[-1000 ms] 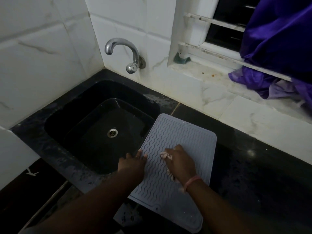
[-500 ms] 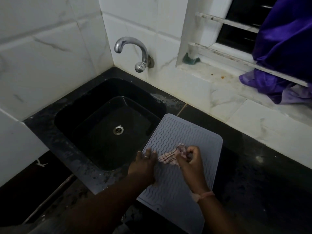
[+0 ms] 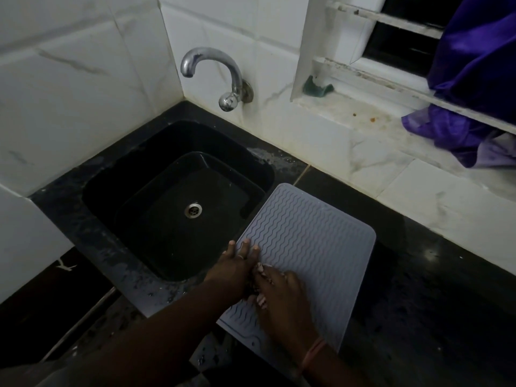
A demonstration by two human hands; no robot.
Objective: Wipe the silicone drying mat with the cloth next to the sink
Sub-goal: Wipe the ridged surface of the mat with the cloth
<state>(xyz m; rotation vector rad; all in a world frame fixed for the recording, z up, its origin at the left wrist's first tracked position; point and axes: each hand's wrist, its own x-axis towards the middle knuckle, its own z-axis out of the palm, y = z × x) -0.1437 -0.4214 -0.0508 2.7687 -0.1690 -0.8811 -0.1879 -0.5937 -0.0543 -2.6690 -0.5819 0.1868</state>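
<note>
Right hand (image 3: pixel 282 297) lies palm down on the cloth (image 3: pixel 262 300), fingers bent over it and pressing it flat to the mat; only small pale bits of cloth show at the fingertips and under the thumb side, rest hidden by the hand. Orange band (image 3: pixel 312 353) on that wrist. Left hand (image 3: pixel 237 263) rests just beside it, touching, fingers straight and spread slightly, tips on the mat's left edge, a ring on one finger. Silicone drying mat (image 3: pixel 307 241), grey, wavy ridges, rounded corners, lies flat on the black counter (image 3: pixel 418 289) directly right of the sink (image 3: pixel 156 196), its left edge at or slightly over the sink rim; near corner of mat covered by the right forearm. Sink is black, square, with a metal drain (image 3: pixel 193 210) in the middle. Chrome tap (image 3: pixel 220 76) curves out of the white tiled wall (image 3: pixel 69 88) above the sink's back edge. Right of the tap, a window ledge (image 3: pixel 349 113) holds a small green item (image 3: pixel 317 89), kind unclear. Purple fabric (image 3: pixel 474 79) hangs over the window frame at top right, well apart from the mat. Lighting dim, counter detail hard to read.
</note>
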